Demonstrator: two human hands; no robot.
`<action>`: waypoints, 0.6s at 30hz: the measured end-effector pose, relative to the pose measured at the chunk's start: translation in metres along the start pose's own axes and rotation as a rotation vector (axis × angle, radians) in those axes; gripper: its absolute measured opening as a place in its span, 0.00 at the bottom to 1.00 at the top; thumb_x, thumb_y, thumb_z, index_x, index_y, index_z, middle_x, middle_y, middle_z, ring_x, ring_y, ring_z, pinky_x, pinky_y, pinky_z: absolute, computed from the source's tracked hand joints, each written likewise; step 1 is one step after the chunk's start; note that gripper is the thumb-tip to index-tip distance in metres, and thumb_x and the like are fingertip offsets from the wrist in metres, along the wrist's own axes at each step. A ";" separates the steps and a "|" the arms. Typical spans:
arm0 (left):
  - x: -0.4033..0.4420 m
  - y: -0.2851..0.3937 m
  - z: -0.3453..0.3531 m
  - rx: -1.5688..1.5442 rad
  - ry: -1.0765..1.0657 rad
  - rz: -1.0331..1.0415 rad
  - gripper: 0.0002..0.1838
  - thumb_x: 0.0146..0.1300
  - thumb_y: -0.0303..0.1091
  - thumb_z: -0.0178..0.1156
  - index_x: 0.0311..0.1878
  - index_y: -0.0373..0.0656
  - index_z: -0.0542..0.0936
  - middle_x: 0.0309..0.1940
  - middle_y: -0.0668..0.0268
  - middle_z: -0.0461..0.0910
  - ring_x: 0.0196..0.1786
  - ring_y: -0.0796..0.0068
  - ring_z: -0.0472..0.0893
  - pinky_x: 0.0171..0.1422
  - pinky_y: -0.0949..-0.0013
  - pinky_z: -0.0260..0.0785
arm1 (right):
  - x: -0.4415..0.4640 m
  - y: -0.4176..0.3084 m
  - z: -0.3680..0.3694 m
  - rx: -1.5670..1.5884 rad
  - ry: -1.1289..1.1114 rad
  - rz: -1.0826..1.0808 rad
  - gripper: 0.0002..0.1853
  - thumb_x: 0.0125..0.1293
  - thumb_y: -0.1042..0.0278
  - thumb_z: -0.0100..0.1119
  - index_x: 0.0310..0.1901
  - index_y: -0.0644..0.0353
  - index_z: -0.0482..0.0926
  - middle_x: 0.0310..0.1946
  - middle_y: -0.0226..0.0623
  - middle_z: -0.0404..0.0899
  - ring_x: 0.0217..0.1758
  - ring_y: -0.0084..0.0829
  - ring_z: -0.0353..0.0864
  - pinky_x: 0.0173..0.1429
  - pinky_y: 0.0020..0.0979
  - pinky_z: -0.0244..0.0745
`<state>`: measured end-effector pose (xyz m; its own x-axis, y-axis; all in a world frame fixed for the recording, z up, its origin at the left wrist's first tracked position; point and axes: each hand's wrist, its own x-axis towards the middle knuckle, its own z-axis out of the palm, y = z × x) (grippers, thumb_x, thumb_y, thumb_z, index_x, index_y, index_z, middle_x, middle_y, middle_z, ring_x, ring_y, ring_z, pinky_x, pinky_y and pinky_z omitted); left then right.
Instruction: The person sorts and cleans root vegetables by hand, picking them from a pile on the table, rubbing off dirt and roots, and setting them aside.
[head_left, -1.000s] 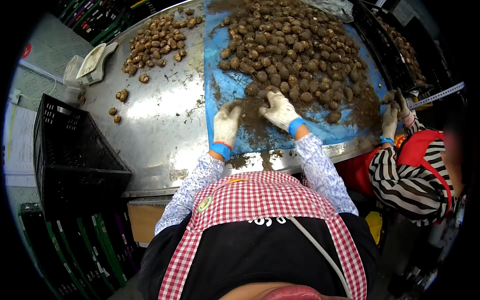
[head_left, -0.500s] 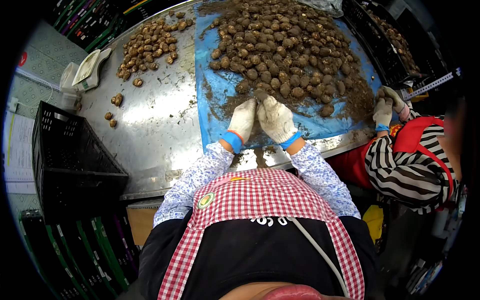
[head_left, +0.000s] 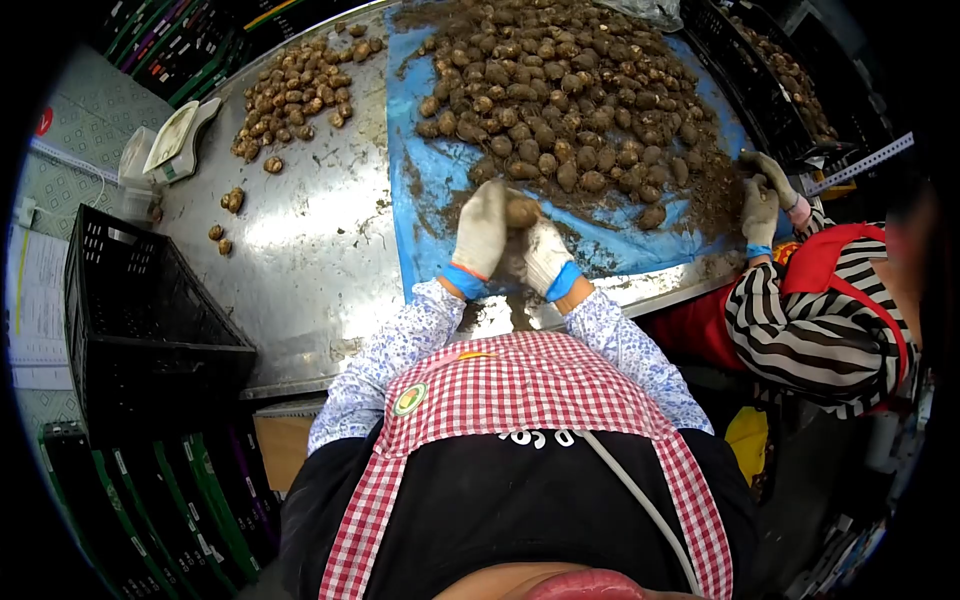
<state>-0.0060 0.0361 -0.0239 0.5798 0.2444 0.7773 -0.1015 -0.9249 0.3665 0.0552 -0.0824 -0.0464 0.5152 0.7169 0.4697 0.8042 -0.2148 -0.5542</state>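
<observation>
Both of my hands wear whitish, soiled knit gloves with blue bands at the wrists. My left hand (head_left: pixel 481 235) is closed around one side of a brown taro corm (head_left: pixel 522 211). On its other side, the fingers of my right hand (head_left: pixel 546 256) grip the same corm from below. Just beyond my hands lies a large heap of soil-covered, rooty taro corms (head_left: pixel 570 120) on a blue plastic sheet (head_left: pixel 425 235). A smaller pile of cleaner corms (head_left: pixel 295 95) rests on bare metal at the left, with a few loose corms (head_left: pixel 232 200) nearer me.
The metal table (head_left: pixel 300 270) carries a scale (head_left: pixel 172 140) at its left edge. A black crate (head_left: pixel 150 320) stands at the near left. Another black crate (head_left: pixel 755 85) with corms is at the far right. A co-worker's gloved hands (head_left: pixel 762 205) are at the right edge.
My hands have drawn slightly back toward me and turned; the corm now shows more between them. My right hand moved lower. The co-worker's hands have shifted slightly apart.
</observation>
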 end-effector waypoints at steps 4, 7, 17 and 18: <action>0.005 0.010 -0.025 -1.158 -0.157 -1.174 0.14 0.72 0.40 0.49 0.47 0.38 0.75 0.28 0.59 0.79 0.20 0.72 0.75 0.21 0.71 0.69 | 0.012 -0.014 -0.040 0.506 -0.078 0.545 0.14 0.73 0.62 0.48 0.51 0.64 0.74 0.44 0.44 0.79 0.46 0.36 0.79 0.52 0.33 0.74; -0.001 0.009 -0.030 -1.313 -0.205 -1.321 0.18 0.74 0.45 0.46 0.48 0.39 0.76 0.31 0.57 0.81 0.22 0.71 0.76 0.21 0.70 0.67 | 0.012 -0.013 -0.058 0.125 -0.247 0.355 0.15 0.73 0.60 0.49 0.50 0.63 0.74 0.38 0.42 0.79 0.42 0.29 0.80 0.45 0.31 0.76; 0.006 0.017 -0.041 -0.890 -0.298 -0.899 0.17 0.74 0.38 0.47 0.56 0.35 0.72 0.49 0.56 0.78 0.41 0.69 0.81 0.42 0.71 0.76 | 0.011 -0.046 -0.054 -0.269 -0.500 -0.016 0.08 0.67 0.64 0.53 0.36 0.60 0.76 0.34 0.37 0.76 0.42 0.31 0.79 0.44 0.30 0.77; 0.011 0.017 -0.045 -1.132 -0.259 -1.014 0.19 0.75 0.42 0.47 0.56 0.36 0.72 0.47 0.59 0.80 0.38 0.73 0.81 0.39 0.74 0.76 | 0.014 -0.037 -0.054 -0.444 -0.607 -0.069 0.10 0.68 0.67 0.49 0.40 0.57 0.80 0.37 0.42 0.81 0.39 0.38 0.83 0.44 0.31 0.81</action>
<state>-0.0379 0.0362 0.0134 0.8900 0.4465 -0.0929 -0.0619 0.3200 0.9454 0.0490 -0.1004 0.0178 0.3092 0.9502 -0.0394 0.9387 -0.3116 -0.1478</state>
